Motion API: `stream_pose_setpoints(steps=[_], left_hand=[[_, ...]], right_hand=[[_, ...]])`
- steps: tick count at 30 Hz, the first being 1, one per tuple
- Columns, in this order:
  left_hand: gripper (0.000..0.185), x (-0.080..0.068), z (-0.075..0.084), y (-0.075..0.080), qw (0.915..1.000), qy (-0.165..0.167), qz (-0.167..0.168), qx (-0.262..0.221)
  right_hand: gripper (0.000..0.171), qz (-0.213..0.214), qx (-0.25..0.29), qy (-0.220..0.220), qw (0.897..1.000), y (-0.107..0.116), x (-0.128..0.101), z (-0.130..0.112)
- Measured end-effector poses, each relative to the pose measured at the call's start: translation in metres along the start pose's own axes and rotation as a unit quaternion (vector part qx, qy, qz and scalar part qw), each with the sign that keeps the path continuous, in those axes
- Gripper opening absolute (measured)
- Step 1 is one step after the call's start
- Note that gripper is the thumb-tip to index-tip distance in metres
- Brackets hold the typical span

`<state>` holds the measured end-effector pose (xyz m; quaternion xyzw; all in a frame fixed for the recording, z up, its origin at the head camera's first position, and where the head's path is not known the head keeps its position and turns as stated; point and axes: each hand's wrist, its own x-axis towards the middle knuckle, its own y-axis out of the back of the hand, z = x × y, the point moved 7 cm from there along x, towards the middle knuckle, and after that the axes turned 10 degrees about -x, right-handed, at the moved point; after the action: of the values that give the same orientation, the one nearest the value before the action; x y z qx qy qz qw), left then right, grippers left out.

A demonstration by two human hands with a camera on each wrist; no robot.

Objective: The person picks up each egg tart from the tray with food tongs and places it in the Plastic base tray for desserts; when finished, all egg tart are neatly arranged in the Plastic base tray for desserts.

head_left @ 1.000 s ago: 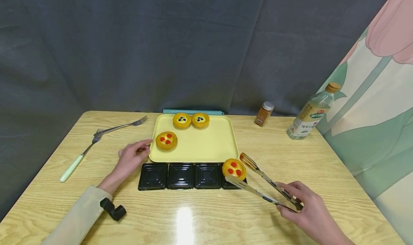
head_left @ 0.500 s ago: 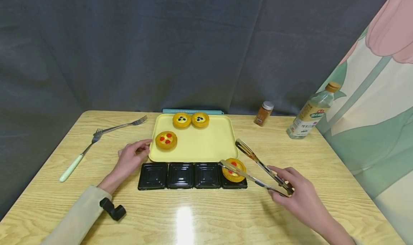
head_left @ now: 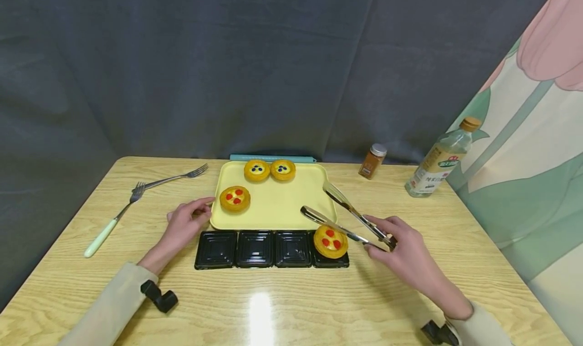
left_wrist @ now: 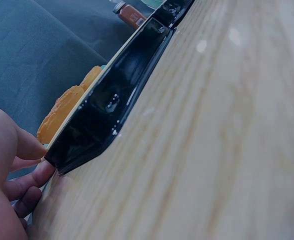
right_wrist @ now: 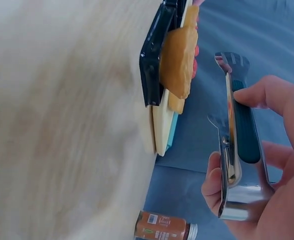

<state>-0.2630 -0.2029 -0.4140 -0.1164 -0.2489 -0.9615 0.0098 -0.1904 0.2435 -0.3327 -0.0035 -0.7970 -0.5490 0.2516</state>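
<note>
Spread tongs [head_left: 350, 208] are being gripped by the right hand [head_left: 403, 250] over the right end of the yellow tray [head_left: 287, 204], its left edge perhaps being steadied by the relaxed left hand [head_left: 188, 218]; one red-dotted tart [head_left: 330, 242] is being cradled by the rightmost compartment of the black tray [head_left: 255, 249].

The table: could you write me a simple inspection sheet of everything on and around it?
Surface: pale wooden table, a glare spot near the front.
Job's things: tongs, spread, nothing between them; one red-dotted tart on the rightmost square of the black row; another and two blue-dotted tarts on the yellow tray.
Clutter: two forks at left; jar and bottle at right; teal strip behind the yellow tray.
Hands: left hand at the yellow tray's left edge; right hand grips the tongs.
Cables: nothing seen.
Surroundings: dark curtain behind, flowered backdrop at right.
</note>
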Motion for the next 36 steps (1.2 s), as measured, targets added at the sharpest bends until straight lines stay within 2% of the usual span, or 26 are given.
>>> stream_pose_setpoints(steps=[5,15,36], left_hand=[[0.038,-0.001,-0.002,-0.001,1.0,0.0,0.0,-0.001],[0.038,-0.001,-0.002,-0.001,1.0,-0.003,0.002,0.006],[0.038,-0.001,-0.002,0.0,1.0,-0.001,0.003,0.005]], right_hand=[[0.053,0.003,0.013,0.009,1.0,-0.008,0.019,0.0],[0.052,-0.025,0.017,0.014,0.999,-0.027,0.051,0.0],[0.052,-0.053,0.033,0.017,0.998,-0.057,0.096,-0.002]])
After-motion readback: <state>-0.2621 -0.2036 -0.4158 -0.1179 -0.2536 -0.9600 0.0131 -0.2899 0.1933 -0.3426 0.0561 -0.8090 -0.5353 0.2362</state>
